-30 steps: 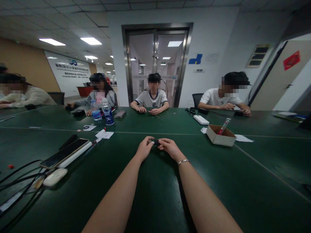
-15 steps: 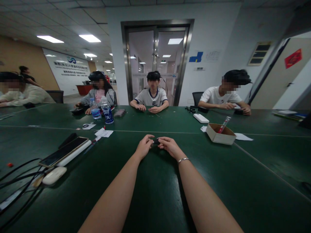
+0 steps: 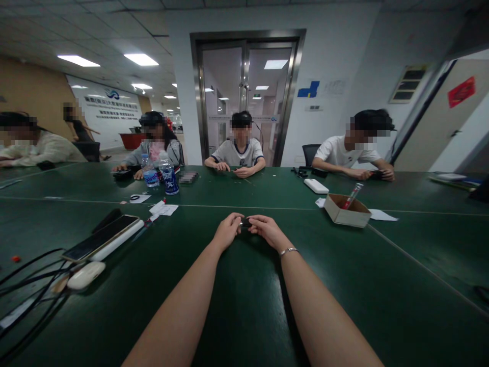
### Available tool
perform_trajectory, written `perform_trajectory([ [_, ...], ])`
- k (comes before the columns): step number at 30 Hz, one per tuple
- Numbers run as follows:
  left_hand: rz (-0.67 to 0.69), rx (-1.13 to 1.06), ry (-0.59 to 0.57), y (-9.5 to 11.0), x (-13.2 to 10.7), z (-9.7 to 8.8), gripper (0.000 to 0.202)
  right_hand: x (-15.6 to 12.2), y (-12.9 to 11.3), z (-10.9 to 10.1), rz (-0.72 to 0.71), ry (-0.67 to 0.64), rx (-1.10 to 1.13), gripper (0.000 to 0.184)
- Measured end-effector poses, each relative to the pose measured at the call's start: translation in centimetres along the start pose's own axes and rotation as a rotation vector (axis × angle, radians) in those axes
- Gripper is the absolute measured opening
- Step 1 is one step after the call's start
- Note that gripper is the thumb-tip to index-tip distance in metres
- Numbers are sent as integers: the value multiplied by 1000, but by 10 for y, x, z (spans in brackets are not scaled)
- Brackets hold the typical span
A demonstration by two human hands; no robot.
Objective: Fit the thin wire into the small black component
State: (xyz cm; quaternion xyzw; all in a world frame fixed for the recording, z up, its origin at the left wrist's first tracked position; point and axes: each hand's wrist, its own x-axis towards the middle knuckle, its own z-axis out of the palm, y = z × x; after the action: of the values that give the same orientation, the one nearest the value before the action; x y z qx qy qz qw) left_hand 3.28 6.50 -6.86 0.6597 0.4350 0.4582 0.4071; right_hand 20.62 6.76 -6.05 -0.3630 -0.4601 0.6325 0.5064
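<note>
My left hand (image 3: 228, 230) and my right hand (image 3: 269, 230) meet over the dark green table (image 3: 244, 306), both arms stretched forward. Between their fingertips sits a small black object (image 3: 246, 223), pinched from both sides. It is too small to name. A thin silver bracelet (image 3: 288, 251) circles my right wrist.
A phone on a white power bank (image 3: 102, 238), a white mouse (image 3: 86, 275) and black cables (image 3: 26, 285) lie at the left. A cardboard box (image 3: 347, 211) with a red pen stands at the right. Water bottles (image 3: 164, 176) and several seated people are across the table.
My hands have stayed together on the small black object. The view tilted slightly, and a person in the far left background has walked to the right.
</note>
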Motion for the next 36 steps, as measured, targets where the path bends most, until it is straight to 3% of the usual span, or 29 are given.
perform_trajectory([
  [36, -9, 56, 20, 4, -3, 0, 31, 1, -1, 1, -4, 24, 15, 19],
])
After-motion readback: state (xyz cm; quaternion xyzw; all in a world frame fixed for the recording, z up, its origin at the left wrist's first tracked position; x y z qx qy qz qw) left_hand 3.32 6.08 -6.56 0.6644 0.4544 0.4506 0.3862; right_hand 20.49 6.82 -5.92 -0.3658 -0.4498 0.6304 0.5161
